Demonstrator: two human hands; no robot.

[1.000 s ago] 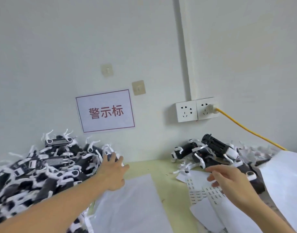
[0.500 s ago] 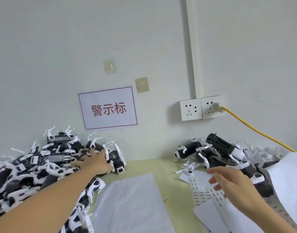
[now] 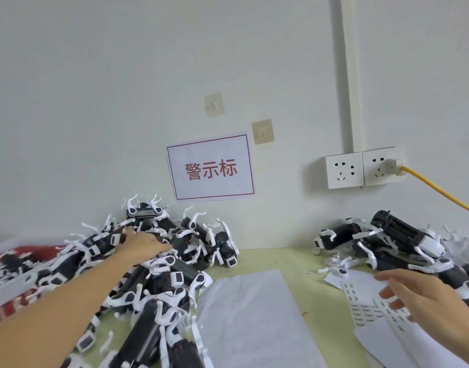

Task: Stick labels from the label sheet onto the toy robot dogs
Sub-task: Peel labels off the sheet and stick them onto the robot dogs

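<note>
We see our left hand (image 3: 145,245) stretched out onto a big pile of dogs (image 3: 138,264) on the left side of the desk (image 3: 302,264). The dogs are black with white legs, and they lie all mixed up, some on their backs with legs in the air. Our fingers rest flat on top of the pile with the palm down; we cannot tell if they are gripping one dog or only touching. Our right hand (image 3: 419,296) hangs just over the label sheet (image 3: 366,298) on the right side, with the fingers loose and a bit spread, holding nothing that we can see. The sheet is white with rows of tiny dark labels (too small to read), and it lies on other white papers. Behind it is a smaller pile of dogs (image 3: 382,243), up near the wall. Between the two piles a big blank paper (image 3: 254,322) lies flat on the green desk. A red cloth (image 3: 23,253) peeks out under the dogs at the far left. On the wall hangs a sign (image 3: 211,167) with a red border and red writing, two small hooks (image 3: 262,131) above it, and a socket (image 3: 363,168) with a yellow cord (image 3: 440,189) plugged in.
</note>
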